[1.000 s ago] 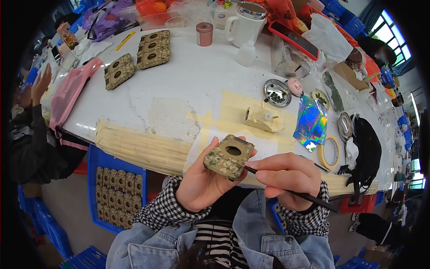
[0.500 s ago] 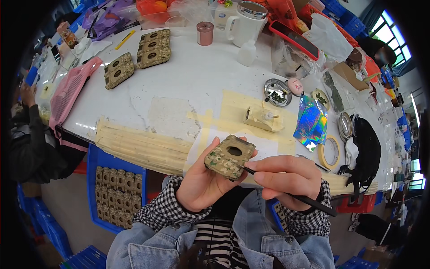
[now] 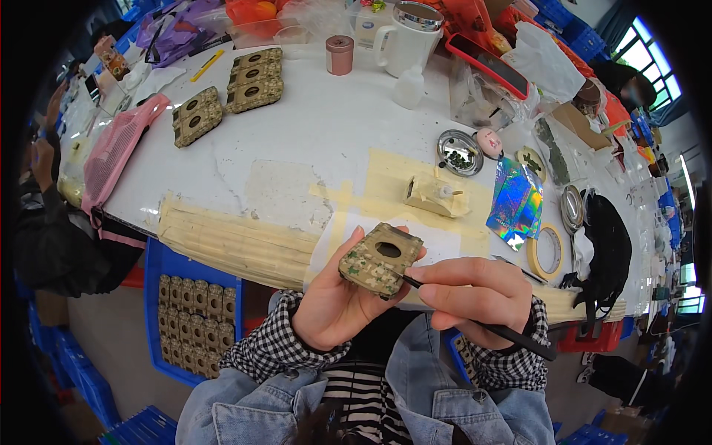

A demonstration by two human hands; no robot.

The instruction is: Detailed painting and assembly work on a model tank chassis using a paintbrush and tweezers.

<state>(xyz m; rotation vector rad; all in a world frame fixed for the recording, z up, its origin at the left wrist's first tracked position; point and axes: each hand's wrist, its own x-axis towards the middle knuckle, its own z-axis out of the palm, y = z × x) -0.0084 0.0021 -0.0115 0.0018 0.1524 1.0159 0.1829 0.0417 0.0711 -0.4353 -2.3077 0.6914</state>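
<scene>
My left hand (image 3: 331,305) is closed around a camouflage-patterned housing (image 3: 365,275), a small block with a dark oval hole in its upper face. The fingers wrap beneath it and the thumb lies along its left side. Between thumb and fingers, my right hand (image 3: 482,297) pinches slim black tweezers (image 3: 519,337). Their pointed tip meets the housing's lower right edge, below the hole. Whether the tip grips anything is too small to tell. Beyond my hands, a tape-covered block (image 3: 430,197) with a short peg sits on masking tape. A round metal dish (image 3: 459,153) holds small dark green bits.
More camouflage housings (image 3: 199,117) lie at the far left; a blue crate (image 3: 154,311) below the table holds several rows. To the right are a tape roll (image 3: 545,252), holographic sheet (image 3: 514,202) and black bag (image 3: 602,248). A white mug (image 3: 411,41) and red-cased phone (image 3: 487,67) stand behind.
My hands, the housing and the tweezers stay nearly in place. At the far left, another person's arm has shifted slightly.
</scene>
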